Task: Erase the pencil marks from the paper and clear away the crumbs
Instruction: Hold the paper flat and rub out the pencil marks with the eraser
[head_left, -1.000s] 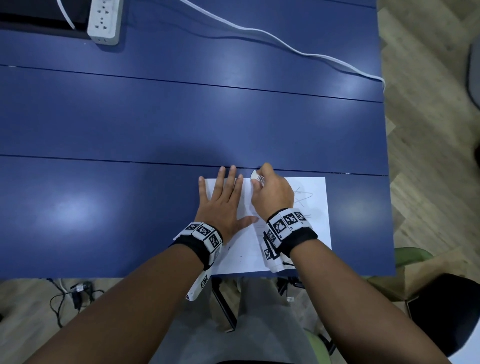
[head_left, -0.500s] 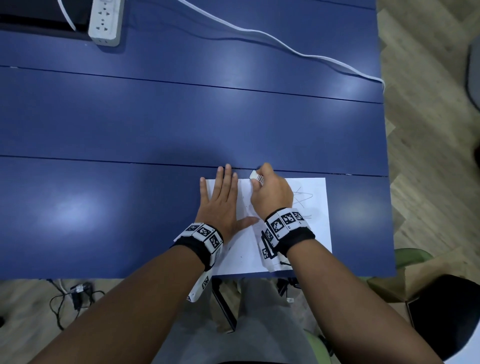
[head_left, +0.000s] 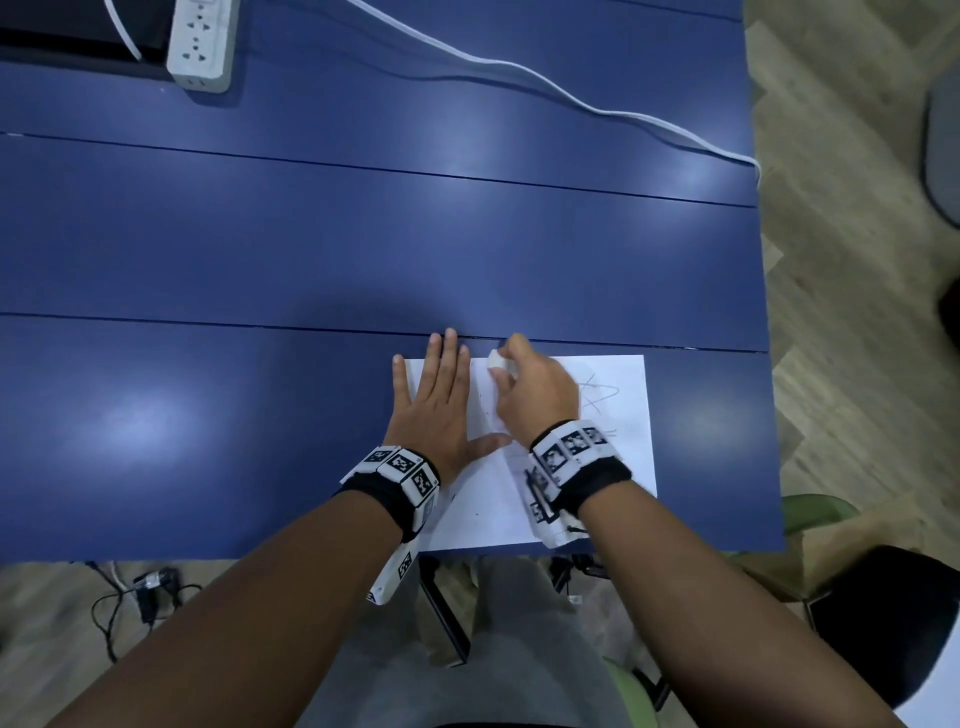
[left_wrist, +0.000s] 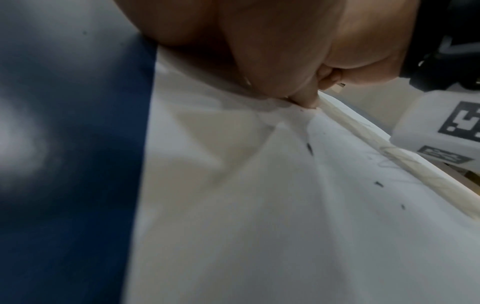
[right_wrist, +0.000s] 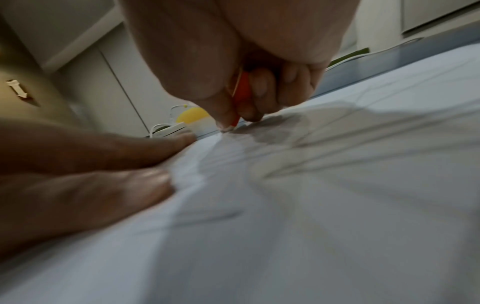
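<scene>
A white sheet of paper (head_left: 628, 467) lies at the near edge of the blue table (head_left: 311, 234). Pencil scribbles (head_left: 600, 397) show on its right part. My left hand (head_left: 436, 405) lies flat on the sheet's left side with straight fingers. My right hand (head_left: 530, 389) pinches a white eraser (head_left: 497, 360) and holds its tip on the paper near the far edge. In the right wrist view the eraser's red sleeve (right_wrist: 240, 98) shows between thumb and fingers. Small dark crumbs (left_wrist: 309, 148) lie on the paper (left_wrist: 259, 226).
A white power strip (head_left: 200, 44) sits at the table's far left, and a white cable (head_left: 545, 85) runs across to the right edge. A dark chair (head_left: 883, 623) stands at the lower right on the wooden floor.
My right hand with the eraser has shifted very slightly on the paper. My left hand stays flat in the same place.
</scene>
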